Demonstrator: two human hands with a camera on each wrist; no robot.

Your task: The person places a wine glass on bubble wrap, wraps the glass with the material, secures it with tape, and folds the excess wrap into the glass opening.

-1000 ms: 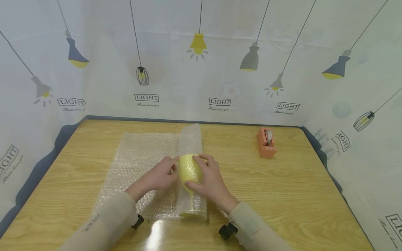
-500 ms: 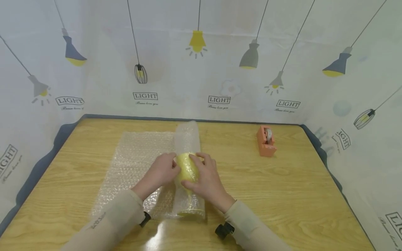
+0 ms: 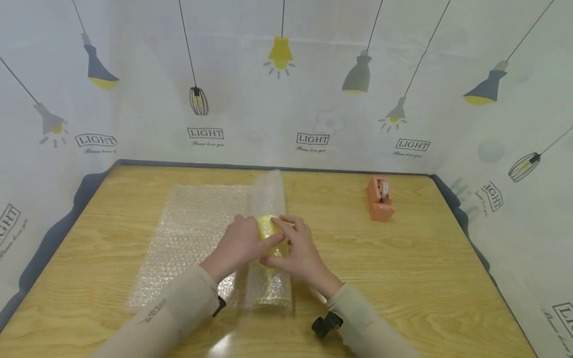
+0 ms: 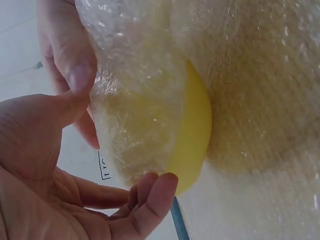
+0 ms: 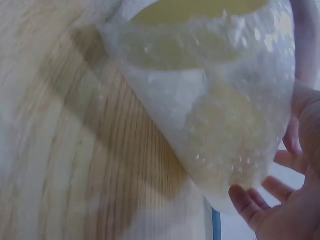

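Observation:
A yellow stemmed goblet (image 3: 267, 224) lies on its side on the table, foot towards me, with a layer of bubble wrap (image 3: 197, 223) folded over it. The rest of the sheet spreads flat to the left. My left hand (image 3: 238, 244) grips the wrapped bowl from the left, thumb across its top. From the right, my right hand (image 3: 302, 254) holds the same bowl, fingers and thumb curved around the wrap. In the left wrist view, the bare yellow side of the goblet (image 4: 196, 125) shows past the wrap's edge. The right wrist view shows the foot through the wrap.
A coral tape dispenser (image 3: 380, 205) with a roll of tape stands at the back right of the wooden table (image 3: 403, 278). A pale printed curtain (image 3: 241, 99) surrounds the table's back and sides.
My left hand has shifted right, and its thumb now lies across the top of the wrapped bowl. The goblet rolled slightly left, then hardly moved. My right hand keeps its hold.

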